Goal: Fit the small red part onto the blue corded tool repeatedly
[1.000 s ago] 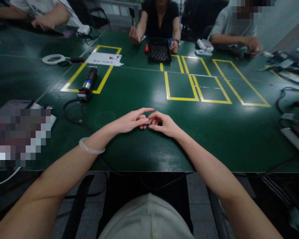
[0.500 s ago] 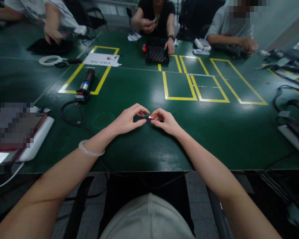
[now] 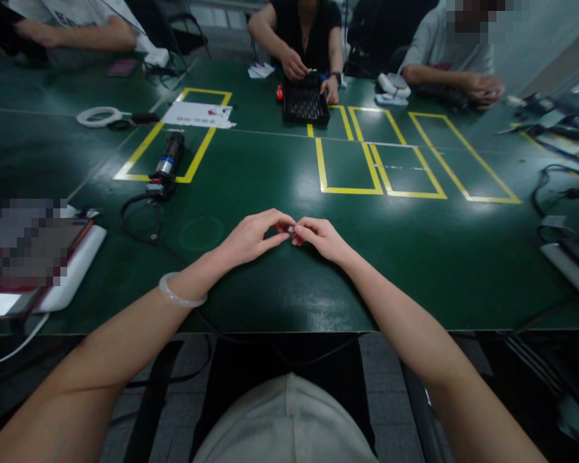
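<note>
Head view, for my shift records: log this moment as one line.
left hand: fingers at small part | right hand: pinching it | black tray: far side, green table

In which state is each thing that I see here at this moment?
Left hand: fingertips closed on small part
Right hand: pinching small part
Small part: held, mostly hidden
Bracelet: worn on left arm
Dark cylinder: lying down
Black tray: open on top
White sheet: lying flat
</note>
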### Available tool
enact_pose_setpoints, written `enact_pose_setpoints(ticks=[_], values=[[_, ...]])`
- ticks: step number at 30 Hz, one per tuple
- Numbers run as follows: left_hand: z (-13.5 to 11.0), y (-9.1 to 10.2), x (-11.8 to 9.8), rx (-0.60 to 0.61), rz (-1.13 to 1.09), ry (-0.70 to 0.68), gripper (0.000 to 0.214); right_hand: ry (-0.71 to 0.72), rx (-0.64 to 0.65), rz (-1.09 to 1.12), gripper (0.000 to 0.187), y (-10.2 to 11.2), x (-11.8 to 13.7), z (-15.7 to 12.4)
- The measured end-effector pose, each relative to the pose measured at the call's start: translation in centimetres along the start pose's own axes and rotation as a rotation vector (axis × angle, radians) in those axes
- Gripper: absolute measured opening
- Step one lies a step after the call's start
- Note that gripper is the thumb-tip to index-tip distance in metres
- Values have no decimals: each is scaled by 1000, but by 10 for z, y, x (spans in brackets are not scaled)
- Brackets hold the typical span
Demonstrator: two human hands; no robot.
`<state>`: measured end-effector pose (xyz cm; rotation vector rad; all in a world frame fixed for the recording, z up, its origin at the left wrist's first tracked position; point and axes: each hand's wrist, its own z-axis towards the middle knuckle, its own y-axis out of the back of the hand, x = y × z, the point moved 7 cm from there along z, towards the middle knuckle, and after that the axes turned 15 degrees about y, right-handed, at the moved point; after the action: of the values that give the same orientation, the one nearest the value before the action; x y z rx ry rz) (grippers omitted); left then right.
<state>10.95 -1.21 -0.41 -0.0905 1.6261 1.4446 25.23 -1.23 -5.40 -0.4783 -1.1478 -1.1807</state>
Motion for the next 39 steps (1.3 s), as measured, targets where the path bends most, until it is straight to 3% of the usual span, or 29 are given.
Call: enact_pose_setpoints(ticks=[5,9,19,23,32,39], values=[[1,0,3,-9,-29,16,20,-4,10,19,41,-2,0,1],[4,0,11,3,-87,98,26,-9,-67,103,36,0,-3,1],[10,-16,36,205,-503,319,37,20,-81,214,26,0,-2,2],[9,-21,40,223,-578,372,36,-13,-68,256,25,-3,-4,3],[7,-14,41,127,-545,374,37,-46,-90,147,37,-2,-6,1],[4,-15,39,112,-407,354,40,-4,-63,14,27,-1,-2,2]])
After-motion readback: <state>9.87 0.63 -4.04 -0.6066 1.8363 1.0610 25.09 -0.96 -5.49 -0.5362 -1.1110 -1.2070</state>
